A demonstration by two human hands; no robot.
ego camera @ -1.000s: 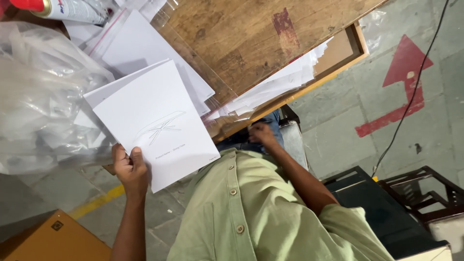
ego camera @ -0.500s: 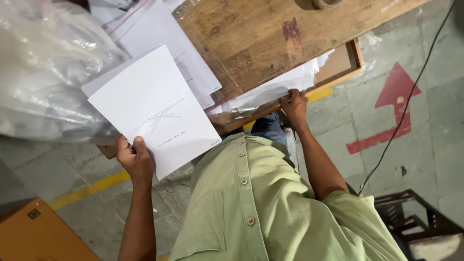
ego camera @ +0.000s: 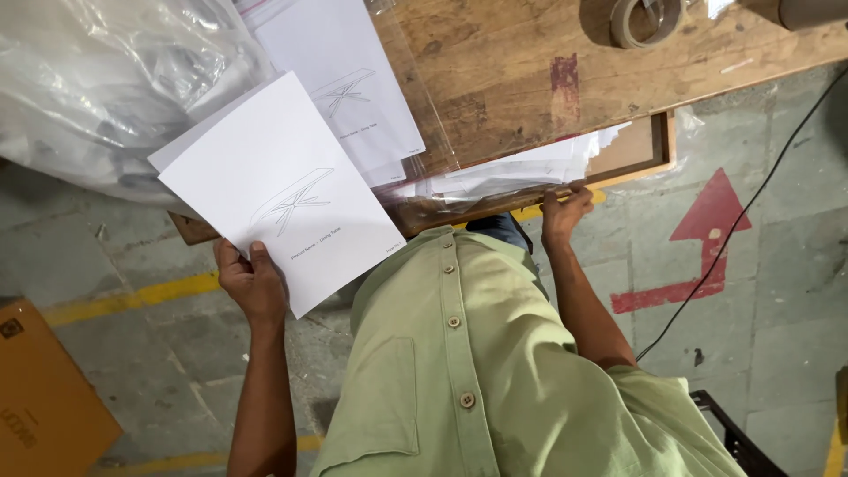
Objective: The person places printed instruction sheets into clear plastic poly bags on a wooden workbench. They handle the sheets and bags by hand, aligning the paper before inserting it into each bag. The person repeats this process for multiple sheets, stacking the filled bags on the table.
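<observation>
White paper fills the left hand point(ego camera: 252, 283): a sheet of white paper with a thin line drawing of a table point(ego camera: 283, 194), held up at its lower corner, thumb on the printed face and the other fingers behind, so the grip is pressed together on the page. The sheet tilts above the near edge of the worn brown wooden counter point(ego camera: 503, 79). Behind it, another white printed sheet inside a clear plastic sleeve point(ego camera: 344, 84) lies flat on the counter, just beside a heap of crumpled clear plastic bags point(ego camera: 97, 88).

The right hand point(ego camera: 564, 210) rests at the counter's near edge, fingertips curled onto a loose stack of white papers point(ego camera: 512, 172) lying in a shallow wooden tray; whether the grip pinches a sheet cannot be told. A roll of brown tape point(ego camera: 645, 19) sits at the far side. A red arrow point(ego camera: 707, 238) marks the grey concrete floor.
</observation>
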